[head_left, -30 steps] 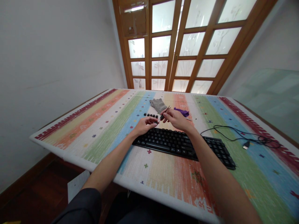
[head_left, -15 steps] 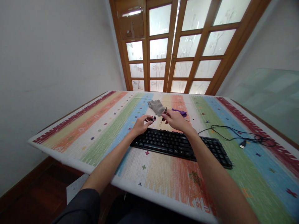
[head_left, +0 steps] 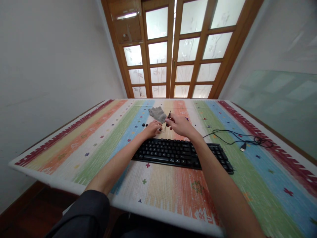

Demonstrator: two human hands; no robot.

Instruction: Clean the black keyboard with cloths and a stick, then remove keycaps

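Observation:
My left hand (head_left: 153, 129) is closed, pinching a small black keycap (head_left: 159, 130) between thumb and fingers, just beyond the keyboard's far edge. My right hand (head_left: 179, 125) grips a slim dark tool with thin wire prongs, which looks like a wire keycap puller (head_left: 169, 115). Its wires point down toward the keycap in my left fingers; whether they touch it I cannot tell. The black keyboard (head_left: 170, 152) lies below both hands, partly covered by my right forearm. Two loose black keycaps (head_left: 143, 125) rest left of my left hand.
A crumpled grey cloth (head_left: 158, 114) lies beyond my hands. The keyboard's black cable (head_left: 230, 136) coils on the right, with its USB plug (head_left: 243, 146) near the coil. A striped cloth (head_left: 99, 140) covers the table. Wooden glass-paned doors (head_left: 170, 62) stand behind.
My left hand has moved rightward, closer to the tool in my right hand. The loose keycaps now show to its left. The view has shifted, and the purple cloth is mostly hidden behind my right hand.

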